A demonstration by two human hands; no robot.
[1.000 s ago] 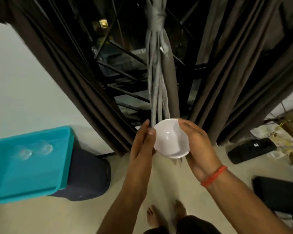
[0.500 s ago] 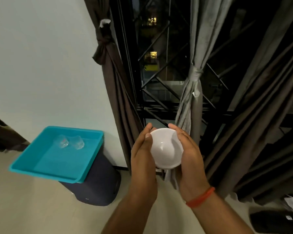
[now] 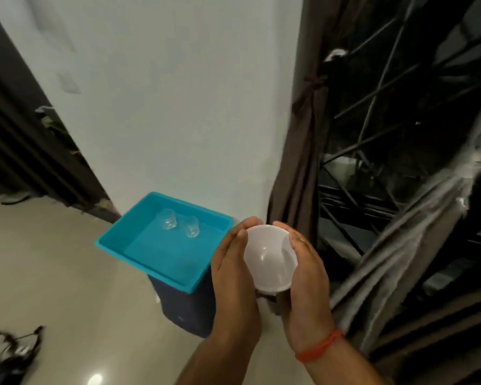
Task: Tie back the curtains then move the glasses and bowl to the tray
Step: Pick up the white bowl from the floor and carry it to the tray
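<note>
Both hands cup white bowl (image 3: 270, 259): left hand (image 3: 233, 273) and right hand (image 3: 306, 273) fingers curled round its sides. Teal tray (image 3: 117, 241) lies left of fingers, nearer left hand. Two glasses (image 3: 179, 225) already inside.

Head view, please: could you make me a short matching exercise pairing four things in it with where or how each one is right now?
Things:
1. white bowl
2. two clear glasses
3. turquoise tray
4. brown curtain

States:
A. knotted back beside the window
B. resting on top of a dark bin
C. held between the left hand and the right hand
D. standing inside the tray, near its far wall

Pairs: 1-C, 2-D, 3-B, 4-A
</note>
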